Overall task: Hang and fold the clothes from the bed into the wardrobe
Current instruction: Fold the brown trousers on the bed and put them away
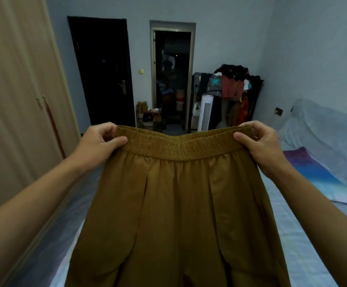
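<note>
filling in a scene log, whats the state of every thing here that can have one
brown trousers, held up by the waistband, legs hanging above the bed
left hand, pinches one end of the waistband
right hand, pinches the other end
wardrobe, doors closed
black door, closed
doorway, open onto a dark room
clothes rack, loaded with garments

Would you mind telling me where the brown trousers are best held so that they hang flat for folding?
Hold the brown trousers by the elastic waistband, at its two outer ends, coming in from each side, as the left hand and right hand pinch it now. That gathered band looks the firmest edge, and held wide it lets the legs hang straight.
</note>
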### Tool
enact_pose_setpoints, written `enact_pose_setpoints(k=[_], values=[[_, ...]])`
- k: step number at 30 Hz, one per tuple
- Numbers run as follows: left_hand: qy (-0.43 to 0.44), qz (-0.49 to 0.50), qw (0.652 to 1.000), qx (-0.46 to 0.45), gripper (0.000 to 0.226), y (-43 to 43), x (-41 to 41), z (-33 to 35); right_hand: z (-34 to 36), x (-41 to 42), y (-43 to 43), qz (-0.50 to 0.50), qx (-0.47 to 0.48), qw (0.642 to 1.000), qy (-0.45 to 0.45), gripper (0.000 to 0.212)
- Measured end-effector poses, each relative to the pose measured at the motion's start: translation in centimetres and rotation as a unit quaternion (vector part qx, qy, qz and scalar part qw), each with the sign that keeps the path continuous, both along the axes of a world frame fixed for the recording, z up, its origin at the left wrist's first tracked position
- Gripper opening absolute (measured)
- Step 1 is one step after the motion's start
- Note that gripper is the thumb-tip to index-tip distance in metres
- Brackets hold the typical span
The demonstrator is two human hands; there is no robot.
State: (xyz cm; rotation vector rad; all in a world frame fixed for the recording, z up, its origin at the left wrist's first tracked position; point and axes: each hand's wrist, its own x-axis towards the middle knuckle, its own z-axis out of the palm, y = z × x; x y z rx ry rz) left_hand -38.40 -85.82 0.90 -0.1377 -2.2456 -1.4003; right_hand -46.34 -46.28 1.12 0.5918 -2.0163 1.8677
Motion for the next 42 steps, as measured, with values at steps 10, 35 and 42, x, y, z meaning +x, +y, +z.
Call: enact_pose_setpoints(k=[10, 35, 42], values=[[-0.145, 0.079, 0.986, -0.03, 0.01, -1.0, -21.1, -7.9, -9.6, -23.6, -4.5, -0.075, 0.145, 0.98, -0.109, 0.007], [-0.187, 0.04, 0.972, 0.135, 0.009, 4.6, -29.2, -18.2, -18.5, -24.0, -22.8, -0.036, 0.05, 0.968, -0.242, 0.005], [-0.236, -0.075, 0.962, 0.117, 0.032, 3.5, -29.0, -17.3, -17.6, -24.4, -21.8, 0.012, 0.078, 0.966, -0.245, 0.015]])
